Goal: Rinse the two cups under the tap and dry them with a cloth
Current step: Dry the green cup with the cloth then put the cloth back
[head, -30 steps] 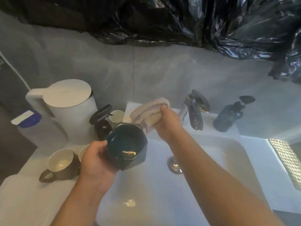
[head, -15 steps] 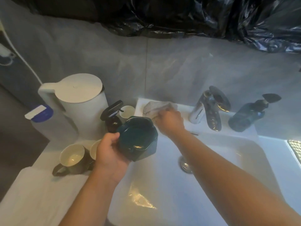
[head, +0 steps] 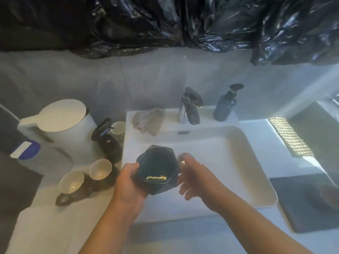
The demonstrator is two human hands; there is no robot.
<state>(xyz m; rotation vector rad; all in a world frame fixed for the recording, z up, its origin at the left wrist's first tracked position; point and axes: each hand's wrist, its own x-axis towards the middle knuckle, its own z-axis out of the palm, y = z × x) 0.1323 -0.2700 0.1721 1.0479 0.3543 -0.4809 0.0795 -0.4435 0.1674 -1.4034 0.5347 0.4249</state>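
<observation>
My left hand grips a dark teal faceted cup by its left side, holding it over the white sink with its mouth tilted toward me. My right hand hovers just right of the cup, fingers loosely spread and holding nothing; whether it touches the cup is unclear. A beige cloth lies crumpled on the sink's back ledge, left of the chrome tap. Two dark mugs with pale insides stand on the counter to the left.
A white kettle, a dark spray bottle and a small pale cup stand left of the sink. A dark soap dispenser is right of the tap. A white towel covers the near left counter; a dark mat lies right.
My right hand has laid the cloth down on the sink's back ledge, let go of it and drawn back beside the cup. The cup has moved lower and nearer to me.
</observation>
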